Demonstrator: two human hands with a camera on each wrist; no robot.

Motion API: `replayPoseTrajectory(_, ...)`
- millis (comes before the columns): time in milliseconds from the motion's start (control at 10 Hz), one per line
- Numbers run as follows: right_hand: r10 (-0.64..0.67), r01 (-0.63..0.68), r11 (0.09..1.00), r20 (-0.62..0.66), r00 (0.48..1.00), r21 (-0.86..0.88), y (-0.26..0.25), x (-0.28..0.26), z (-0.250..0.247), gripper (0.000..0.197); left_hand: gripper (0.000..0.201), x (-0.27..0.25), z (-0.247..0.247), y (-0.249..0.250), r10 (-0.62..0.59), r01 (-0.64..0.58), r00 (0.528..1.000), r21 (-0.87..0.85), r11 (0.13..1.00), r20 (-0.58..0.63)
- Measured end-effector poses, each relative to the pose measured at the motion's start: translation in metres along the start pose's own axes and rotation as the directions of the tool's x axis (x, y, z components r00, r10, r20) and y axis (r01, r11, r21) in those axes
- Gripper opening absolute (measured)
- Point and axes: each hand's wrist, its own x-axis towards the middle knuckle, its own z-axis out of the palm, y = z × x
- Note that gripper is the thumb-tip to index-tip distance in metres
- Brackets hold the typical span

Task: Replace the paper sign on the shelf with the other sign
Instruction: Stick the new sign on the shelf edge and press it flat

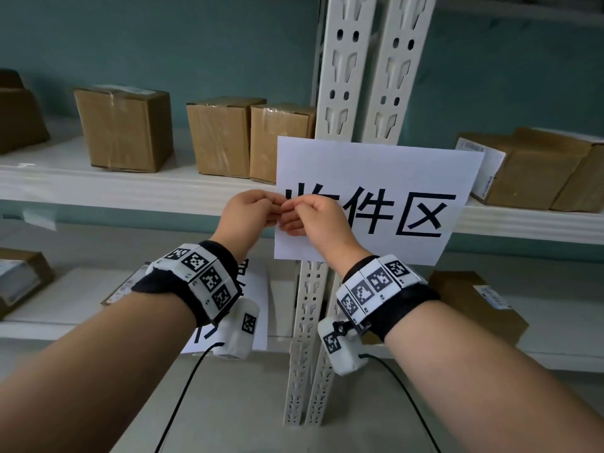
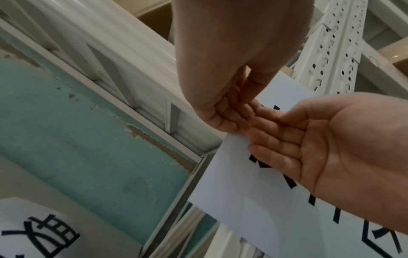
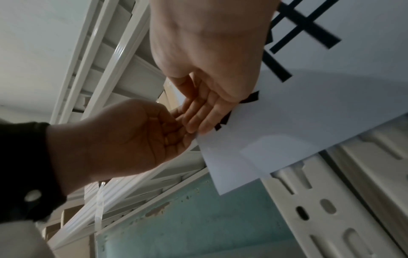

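Note:
A white paper sign (image 1: 376, 171) with large black characters hangs across the shelf upright (image 1: 340, 76), over the shelf's front edge. My left hand (image 1: 277, 206) and right hand (image 1: 291, 211) meet at its left edge. In the left wrist view the left hand (image 2: 234, 108) curls its fingers and pinches that edge of the sign (image 2: 253, 200). The right hand (image 3: 198, 118) has thumb and fingers on the same spot of the sign (image 3: 309, 113). Whatever lies between the fingertips is hidden. The other sign (image 1: 251, 279) lies on the lower shelf, partly behind my left wrist, and appears again as a sign (image 2: 39, 232).
Several brown cardboard boxes (image 1: 127, 129) stand on the white shelf (image 1: 98, 188); more boxes (image 1: 529, 171) sit at the right. A strip of clear tape (image 3: 99, 207) hangs from the shelf edge left of the hands. The wall behind is teal.

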Motion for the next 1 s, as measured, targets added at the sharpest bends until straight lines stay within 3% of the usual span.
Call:
replayPoseTrajectory(300,0.036,-0.037,0.999,0.012,0.999,0.001,-0.001,0.005,0.013,0.03,0.033,0.0,-0.025,-0.008,0.02,-0.032,0.986,-0.071,0.997,-0.165)
replayPoseTrajectory(400,0.01,-0.01,1.0,0.048,0.999,-0.008,-0.003,0.002,0.02,0.03,0.032,-0.006,-0.029,-0.009,0.035,-0.041,0.987,-0.032,0.999,-0.158)
replayPoseTrajectory(600,-0.004,0.004,1.0,0.039,0.999,-0.021,0.0,0.0,0.016,0.03,0.033,-0.007,-0.019,0.0,0.069,-0.068,0.998,0.111,0.992,-0.012)
replayPoseTrajectory(900,0.012,-0.013,0.998,-0.005,1.0,-0.055,-0.005,-0.007,-0.023,0.029,0.03,-0.007,-0.013,-0.002,0.042,-0.042,0.994,0.003,0.999,-0.099)
replayPoseTrajectory(1000,0.027,-0.03,0.998,-0.064,0.998,-0.05,-0.005,-0.015,-0.041,0.028,0.026,-0.006,-0.018,-0.002,-0.021,0.002,0.977,-0.091,0.996,-0.21)
